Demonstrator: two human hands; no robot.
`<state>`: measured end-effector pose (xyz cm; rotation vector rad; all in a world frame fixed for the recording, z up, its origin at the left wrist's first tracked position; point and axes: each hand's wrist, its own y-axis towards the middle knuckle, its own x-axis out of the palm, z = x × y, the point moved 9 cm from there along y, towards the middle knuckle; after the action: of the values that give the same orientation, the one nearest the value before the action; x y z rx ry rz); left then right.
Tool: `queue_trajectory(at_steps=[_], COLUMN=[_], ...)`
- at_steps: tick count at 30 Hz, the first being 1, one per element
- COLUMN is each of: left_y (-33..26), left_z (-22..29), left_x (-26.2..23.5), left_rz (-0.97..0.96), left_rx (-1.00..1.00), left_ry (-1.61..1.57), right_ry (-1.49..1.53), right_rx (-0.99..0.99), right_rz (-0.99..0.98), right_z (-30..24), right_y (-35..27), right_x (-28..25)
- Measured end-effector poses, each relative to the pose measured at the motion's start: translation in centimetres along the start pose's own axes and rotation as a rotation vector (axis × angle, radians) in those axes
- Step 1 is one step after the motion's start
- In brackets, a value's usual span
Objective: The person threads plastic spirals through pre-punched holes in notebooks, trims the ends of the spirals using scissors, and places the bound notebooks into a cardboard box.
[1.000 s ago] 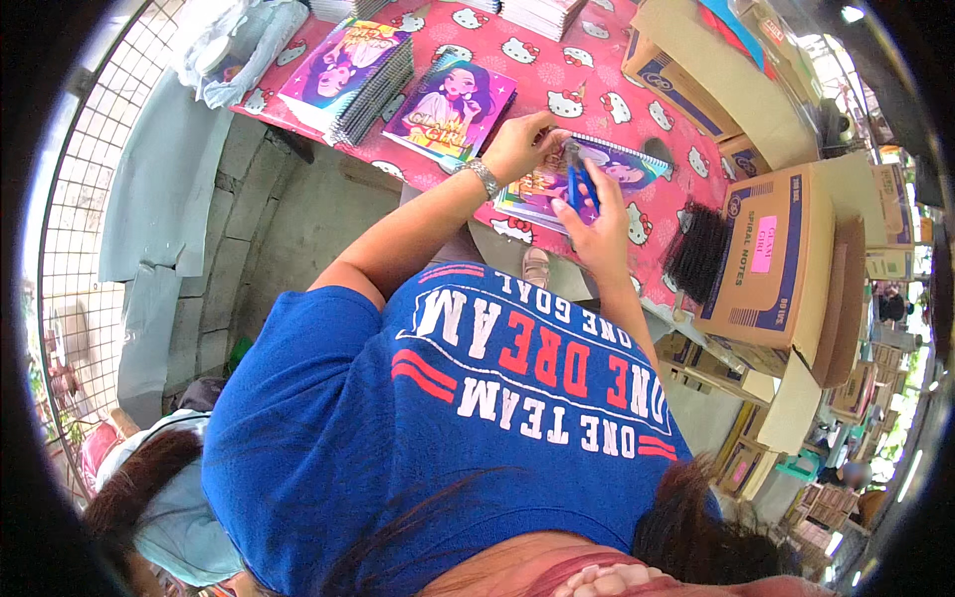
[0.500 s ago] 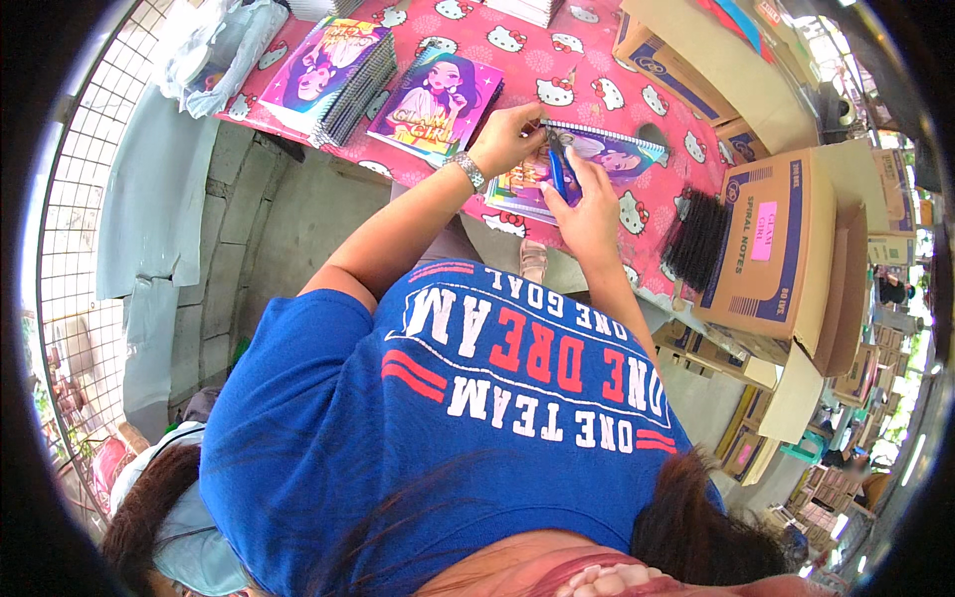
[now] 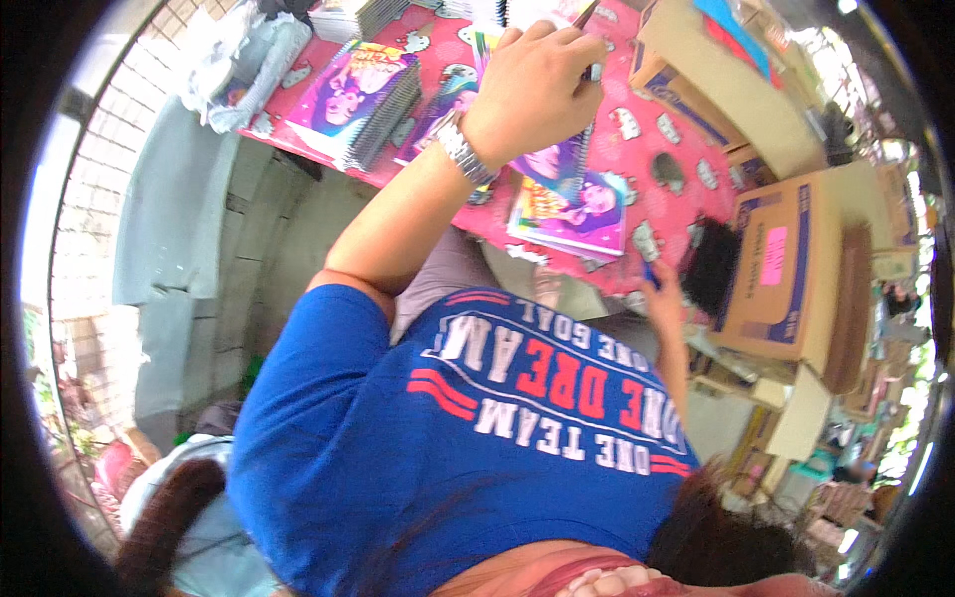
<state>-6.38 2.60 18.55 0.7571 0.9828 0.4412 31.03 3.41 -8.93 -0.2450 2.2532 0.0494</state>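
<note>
Showing large between twelve and one o'clock, the left hand (image 3: pixel 537 95) is seen back uppermost above the pink table (image 3: pixel 622 159), fingers bent, the grip hidden: whether anything is held cannot be told. Just below it, a coil-bound purple notebook (image 3: pixel 554 162) is partly covered. Between one and two o'clock, a second notebook (image 3: pixel 572 214) is laid flat near the table's edge, its bright cover uppermost. And over at three o'clock, the right hand (image 3: pixel 665 296), blurred, is closed around a blue tool (image 3: pixel 651 276), near some black coils (image 3: pixel 710 259) that are backed by a box (image 3: pixel 756 308). At eleven o'clock, a stack (image 3: pixel 353 104) of notebooks is seen, flanked at half past ten by a plastic bag (image 3: pixel 234 65).
</note>
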Motion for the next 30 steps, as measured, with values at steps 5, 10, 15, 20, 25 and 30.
queue_trajectory(at_steps=[5,10,15,20,25,30], left_y=[-3.5,-9.6,-15.6,-18.7,-20.2,-23.4], left_z=[-8.0,-22.1,-29.4,-29.5,-30.3,-26.9], left_x=[11.0,14.4,12.5,14.2,13.0,13.3], left_rz=[-0.386,-0.362,-0.484,-0.648,-0.684,-0.655], left_rx=[-0.086,-0.403,-0.787,-1.03,-1.174,-1.577], left_ry=[0.204,-0.145,-0.078,-0.223,-0.34,-0.985], right_ry=[-0.314,0.492,0.952,1.071,1.141,1.292], right_rx=[0.111,-0.119,0.271,0.361,0.419,0.506], right_rz=[0.185,0.009,-0.493,-0.483,-0.488,-0.587], right_z=[5.8,-13.4,-20.5,-21.7,-20.5,-21.6], right_y=[4.9,8.6,8.9,9.0,9.3,6.0], right_x=[0.3,3.4,18.4,26.7,27.6,25.3])
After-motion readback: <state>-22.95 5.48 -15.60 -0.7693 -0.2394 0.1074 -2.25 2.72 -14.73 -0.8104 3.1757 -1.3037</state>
